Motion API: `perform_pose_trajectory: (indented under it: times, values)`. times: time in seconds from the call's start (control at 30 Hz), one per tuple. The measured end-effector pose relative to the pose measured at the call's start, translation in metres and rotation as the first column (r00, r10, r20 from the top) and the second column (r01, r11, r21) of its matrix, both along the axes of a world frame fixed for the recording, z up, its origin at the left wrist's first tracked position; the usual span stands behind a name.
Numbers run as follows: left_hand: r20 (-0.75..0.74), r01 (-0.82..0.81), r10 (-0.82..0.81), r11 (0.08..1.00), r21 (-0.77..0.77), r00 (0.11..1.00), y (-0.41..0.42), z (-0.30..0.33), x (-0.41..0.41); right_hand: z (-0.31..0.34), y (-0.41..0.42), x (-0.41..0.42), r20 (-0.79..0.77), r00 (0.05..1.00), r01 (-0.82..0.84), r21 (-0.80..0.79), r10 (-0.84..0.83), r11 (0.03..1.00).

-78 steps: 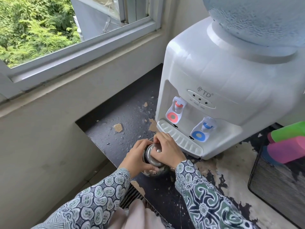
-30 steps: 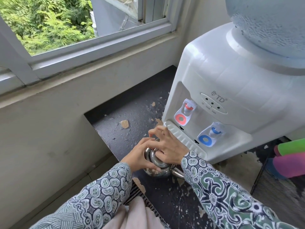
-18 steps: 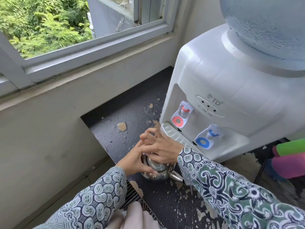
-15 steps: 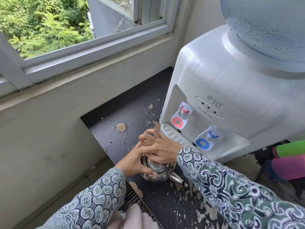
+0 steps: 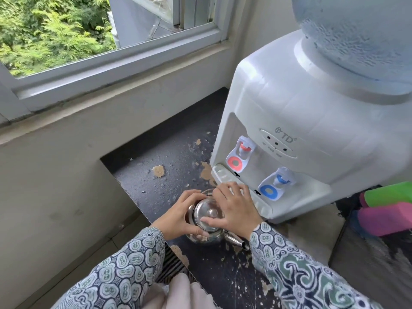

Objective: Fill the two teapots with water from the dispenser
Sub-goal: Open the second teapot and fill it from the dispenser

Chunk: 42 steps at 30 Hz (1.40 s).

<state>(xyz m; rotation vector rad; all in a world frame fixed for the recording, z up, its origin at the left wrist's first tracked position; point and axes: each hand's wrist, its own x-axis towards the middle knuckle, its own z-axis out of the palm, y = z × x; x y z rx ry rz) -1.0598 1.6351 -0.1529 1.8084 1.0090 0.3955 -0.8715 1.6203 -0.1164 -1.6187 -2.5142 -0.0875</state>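
A small steel teapot [image 5: 207,214] stands on the dark, peeling counter [image 5: 169,157], just in front of the white water dispenser [image 5: 289,103]. Its spout [image 5: 236,240] points right and towards me. My left hand [image 5: 180,216] grips the pot's body from the left. My right hand [image 5: 236,208] lies over the lid, thumb along the near rim and fingers curled over the far rim. The lid's knob shows between my hands. The red tap [image 5: 238,156] and blue tap [image 5: 275,185] are above the drip tray [image 5: 220,172]. Only one teapot is in view.
A large water bottle [image 5: 356,30] sits on the dispenser. Pink [image 5: 383,219] and green [image 5: 390,195] objects lie in a black mesh basket [image 5: 367,264] at the right. A wall and window sill [image 5: 111,70] close off the left and back; the counter's edge drops off at the left.
My right hand's fingers, lifted above the lid half a second ago, now lie spread around it, and the knob shows. The teapot and my left hand stay in place.
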Motion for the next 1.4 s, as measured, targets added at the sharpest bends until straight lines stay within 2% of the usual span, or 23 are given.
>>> perform_pose_trajectory:
  times: [0.07,0.17,0.23,0.4,0.67,0.97,1.3,1.4]
  values:
    - [-0.016,-0.006,0.006,1.000,0.021,1.000,0.002,0.003,0.000,-0.004,-0.003,-0.001,0.025,0.994,0.103,-0.054,-0.102,0.993]
    - [-0.033,-0.011,0.012,0.999,0.036,0.999,0.004,0.006,0.000,-0.005,-0.001,-0.005,0.103,0.986,0.134,-0.043,-0.129,0.990]
    - [-0.041,-0.009,0.011,0.999,0.045,0.999,0.004,0.005,0.000,-0.005,0.002,-0.011,0.121,0.986,0.116,-0.028,-0.112,0.993]
    - [-0.039,-0.003,0.005,0.999,0.041,0.999,0.007,0.003,0.001,-0.012,0.018,-0.012,0.013,1.000,-0.018,-0.040,0.019,0.999]
    - [-0.050,-0.013,0.013,1.000,-0.002,0.999,0.012,0.003,0.003,-0.011,0.028,-0.011,-0.009,0.998,-0.057,-0.036,0.057,0.998]
    - [-0.029,-0.013,0.013,1.000,0.003,0.999,0.010,0.002,0.004,-0.007,0.032,-0.011,-0.082,0.991,-0.119,-0.104,0.110,0.988]
    - [-0.004,-0.042,0.042,0.999,0.001,0.999,0.006,0.001,0.006,-0.002,0.037,-0.008,-0.071,0.982,-0.188,-0.213,0.177,0.959]
    - [-0.008,-0.041,0.041,0.999,-0.007,0.999,0.006,0.002,0.004,0.003,0.030,-0.008,-0.049,0.989,-0.145,-0.230,0.138,0.962]
